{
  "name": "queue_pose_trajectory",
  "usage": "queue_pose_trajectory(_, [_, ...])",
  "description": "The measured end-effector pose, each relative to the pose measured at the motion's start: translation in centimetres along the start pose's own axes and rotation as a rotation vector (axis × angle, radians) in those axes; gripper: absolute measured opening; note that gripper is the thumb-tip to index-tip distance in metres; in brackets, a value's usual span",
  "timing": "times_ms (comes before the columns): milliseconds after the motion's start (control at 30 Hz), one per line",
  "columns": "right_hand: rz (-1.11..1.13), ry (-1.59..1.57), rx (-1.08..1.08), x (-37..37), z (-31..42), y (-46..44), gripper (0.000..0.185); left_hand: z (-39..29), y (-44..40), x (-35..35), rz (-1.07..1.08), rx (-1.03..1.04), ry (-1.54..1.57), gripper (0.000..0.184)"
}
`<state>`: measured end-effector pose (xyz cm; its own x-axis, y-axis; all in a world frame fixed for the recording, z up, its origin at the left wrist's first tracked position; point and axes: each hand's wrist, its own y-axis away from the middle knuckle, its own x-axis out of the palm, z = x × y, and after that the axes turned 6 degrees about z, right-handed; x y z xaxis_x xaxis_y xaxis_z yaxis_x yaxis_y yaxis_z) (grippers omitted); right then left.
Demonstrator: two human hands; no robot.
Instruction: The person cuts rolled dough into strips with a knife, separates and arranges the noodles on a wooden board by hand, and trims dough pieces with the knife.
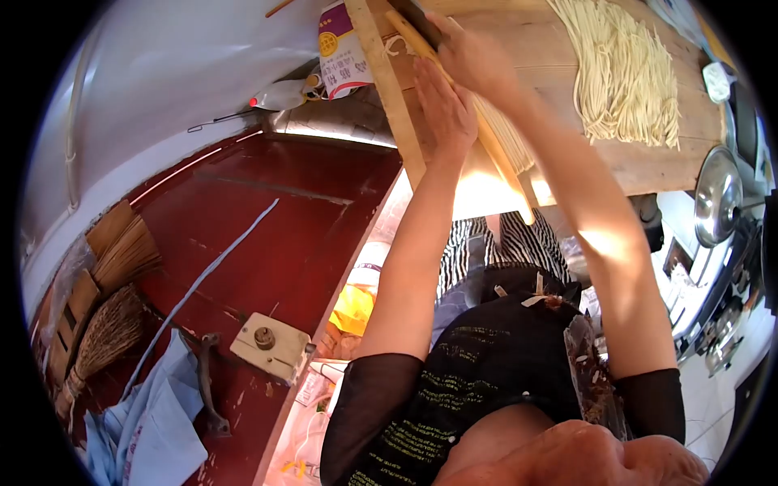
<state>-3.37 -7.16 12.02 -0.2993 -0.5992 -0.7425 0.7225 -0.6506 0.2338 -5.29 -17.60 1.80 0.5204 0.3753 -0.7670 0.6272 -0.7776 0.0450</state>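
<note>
Knife [419, 23] at twelve o'clock, one of them, my right hand [476, 61] closed round its handle; my left hand [446, 113] lies flat, unclenched, against one wooden rod [506, 173]. One noodle heap [624, 81] at two o'clock, on the board [539, 44].

Counting one left hand [446, 113], one right hand [480, 63], one knife [420, 21] and one rolling pin [495, 150] toward the left edge of the table [685, 121]; one noodle heap [624, 77] toward its right edge; two brooms [109, 328] along the left edge of the red panel [267, 251].
</note>
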Motion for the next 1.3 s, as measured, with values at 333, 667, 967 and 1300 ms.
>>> queue_pose_trajectory(333, [-0.044, -0.105, -0.044, -0.7, -7.8, 22.9, 0.054, -0.2, 5.8, 3.1, -0.07, 0.044, -0.068, 0.068])
queue_pose_trajectory(667, [0.069, 0.032, 0.005, 1.6, -9.9, 30.4, 0.063, -0.6, 5.8, 2.7, -0.054, 0.024, -0.03, 0.066])
queue_pose_trajectory(967, [0.064, 0.053, -0.009, 2.3, -9.1, 24.3, 0.066, 0.8, -0.5, 0.2, -0.067, 0.039, 0.026, 0.063])
queue_pose_trajectory(1300, [-0.005, 0.005, 0.008, 2.9, -1.7, 4.3, 0.057, 1.2, -1.9, -0.2, -0.036, 0.046, -0.085, 0.065])
